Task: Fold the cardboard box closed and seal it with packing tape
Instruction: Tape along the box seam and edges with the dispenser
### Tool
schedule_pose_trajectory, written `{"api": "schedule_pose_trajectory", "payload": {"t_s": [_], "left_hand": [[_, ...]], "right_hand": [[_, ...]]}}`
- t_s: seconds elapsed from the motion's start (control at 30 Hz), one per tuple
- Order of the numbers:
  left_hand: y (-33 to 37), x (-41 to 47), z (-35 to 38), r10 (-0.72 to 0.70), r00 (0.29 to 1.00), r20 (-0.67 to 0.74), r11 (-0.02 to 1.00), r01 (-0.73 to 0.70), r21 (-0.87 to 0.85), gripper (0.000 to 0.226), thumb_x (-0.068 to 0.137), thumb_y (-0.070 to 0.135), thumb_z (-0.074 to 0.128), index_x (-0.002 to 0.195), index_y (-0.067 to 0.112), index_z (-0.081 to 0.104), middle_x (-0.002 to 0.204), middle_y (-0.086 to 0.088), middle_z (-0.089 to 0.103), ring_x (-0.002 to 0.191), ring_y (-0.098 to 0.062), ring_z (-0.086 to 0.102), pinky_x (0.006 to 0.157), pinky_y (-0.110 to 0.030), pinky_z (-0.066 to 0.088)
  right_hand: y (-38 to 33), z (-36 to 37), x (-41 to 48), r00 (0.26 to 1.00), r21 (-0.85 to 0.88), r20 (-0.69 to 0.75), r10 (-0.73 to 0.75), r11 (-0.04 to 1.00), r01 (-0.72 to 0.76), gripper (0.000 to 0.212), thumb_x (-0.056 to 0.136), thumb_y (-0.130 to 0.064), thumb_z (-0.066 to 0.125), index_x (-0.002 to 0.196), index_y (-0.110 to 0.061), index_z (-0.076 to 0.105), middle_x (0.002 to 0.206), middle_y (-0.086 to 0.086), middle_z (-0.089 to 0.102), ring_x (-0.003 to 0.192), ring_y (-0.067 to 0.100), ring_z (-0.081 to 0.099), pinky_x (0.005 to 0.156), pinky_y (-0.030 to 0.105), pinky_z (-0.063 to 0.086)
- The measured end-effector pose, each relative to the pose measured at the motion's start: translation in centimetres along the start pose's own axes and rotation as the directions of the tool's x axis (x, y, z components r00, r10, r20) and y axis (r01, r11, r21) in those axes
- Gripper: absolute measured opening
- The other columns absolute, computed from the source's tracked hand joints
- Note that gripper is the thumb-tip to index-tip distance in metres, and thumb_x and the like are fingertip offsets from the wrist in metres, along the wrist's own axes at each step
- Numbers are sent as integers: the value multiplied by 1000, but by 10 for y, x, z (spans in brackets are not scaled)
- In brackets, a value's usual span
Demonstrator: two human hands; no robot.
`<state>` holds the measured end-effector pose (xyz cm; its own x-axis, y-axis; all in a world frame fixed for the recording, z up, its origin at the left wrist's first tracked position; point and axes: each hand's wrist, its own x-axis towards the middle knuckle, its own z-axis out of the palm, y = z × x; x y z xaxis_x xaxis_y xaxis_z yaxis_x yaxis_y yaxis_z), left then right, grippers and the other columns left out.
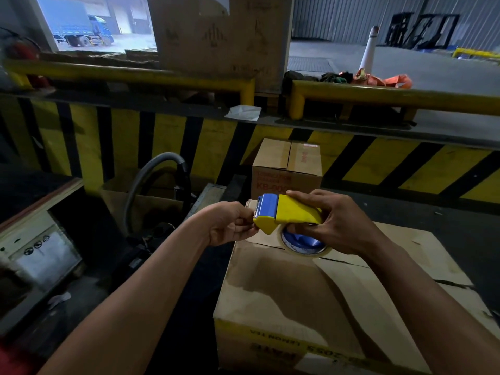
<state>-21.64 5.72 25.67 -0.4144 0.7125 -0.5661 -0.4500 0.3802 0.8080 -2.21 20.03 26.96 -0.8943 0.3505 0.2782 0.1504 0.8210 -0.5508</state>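
Observation:
A large cardboard box (297, 293) stands in front of me with its top flaps folded down and a seam running across the top. Above its far left corner my right hand (341, 223) grips a yellow and blue tape dispenser (284, 212) holding a roll of clear packing tape (303, 244). My left hand (230, 223) pinches the loose tape end (250, 205) at the dispenser's blue cutter end.
A smaller sealed carton (286, 166) stands behind the box against a yellow-and-black striped dock wall (162, 139). A grey hose (151, 182) loops over an open carton at left. A cabinet (40, 234) sits at far left. Yellow railings (378, 96) run along the raised platform.

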Motion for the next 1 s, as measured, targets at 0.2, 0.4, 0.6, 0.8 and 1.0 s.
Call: {"api": "schedule_pose_trajectory", "payload": {"t_s": [0.2,0.4,0.6,0.8,1.0], "left_hand": [[15,-6,-7,76,997,15,990,-77,119,26,92,-10,60,109,6,71,102,-14,74,90,-19,70,64,-25,61],[12,-12,-22,144,989,-35,986,-140,93,28,86,-11,68,108,6,69,102,-14,74,87,-20,72,74,-29,58],[5,-18,-25,105,994,-35,994,-103,34,35,85,-10,67,115,7,65,103,-15,72,87,-19,66,61,-24,55],[0,-11,-25,94,993,-71,995,-95,-9,41,81,-2,78,119,7,66,104,-16,73,72,-13,63,55,-21,55],[-3,-8,-19,198,963,-182,980,-197,22,34,83,2,79,113,12,68,83,-5,77,66,-10,64,55,-20,54]], "right_hand": [[2,-11,0,999,-42,34,-3,999,5,84,72,-44,77,146,-32,40,112,-16,47,103,7,48,74,17,41],[6,-15,-5,998,-98,68,-5,995,12,85,67,-57,67,145,-36,39,114,-14,47,100,5,48,70,16,38],[8,-5,-6,998,-119,42,-46,992,51,82,75,-43,77,147,-34,39,118,-15,46,102,4,47,71,13,40],[0,-1,-4,996,-113,72,-58,991,66,84,69,-54,66,146,-33,40,116,-16,45,103,5,47,71,13,42],[-2,-3,0,991,-140,129,-22,989,41,85,68,-63,56,147,-38,36,118,-9,47,101,9,49,77,24,49]]}}
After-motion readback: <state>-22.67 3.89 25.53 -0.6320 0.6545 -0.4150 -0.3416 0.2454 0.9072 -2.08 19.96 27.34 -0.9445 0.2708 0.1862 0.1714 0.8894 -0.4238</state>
